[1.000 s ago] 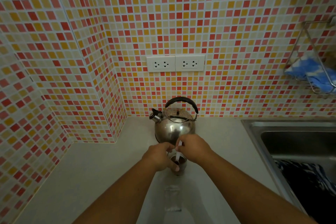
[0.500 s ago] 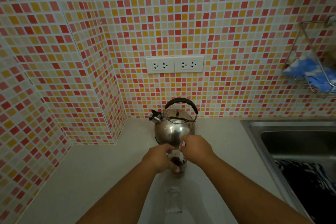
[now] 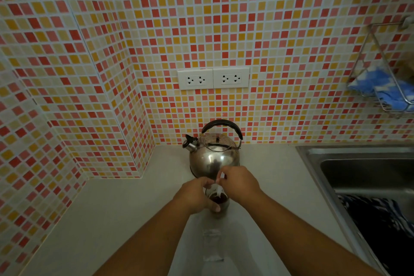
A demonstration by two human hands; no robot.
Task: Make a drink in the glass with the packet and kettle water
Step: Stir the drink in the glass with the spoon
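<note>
2 bare forearms, no sleeves/watch/rings seen; left hand [image 3: 194,197] & right hand [image 3: 239,184] ungloved.

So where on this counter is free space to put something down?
Bare pale counter lies left of the hands, up to the tiled corner, and between the steel kettle and steel sink. Crowded: around the dark-filled glass, and a second clear glass nearer.

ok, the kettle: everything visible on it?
The kettle is a rounded, shiny, steel-looking pot with an arched black handle, a lid on top and a short capped spout pointing left. It stands upright on the counter near the tiled wall, below the sockets. Neither hand clearly touches it; both work just in front.
</note>
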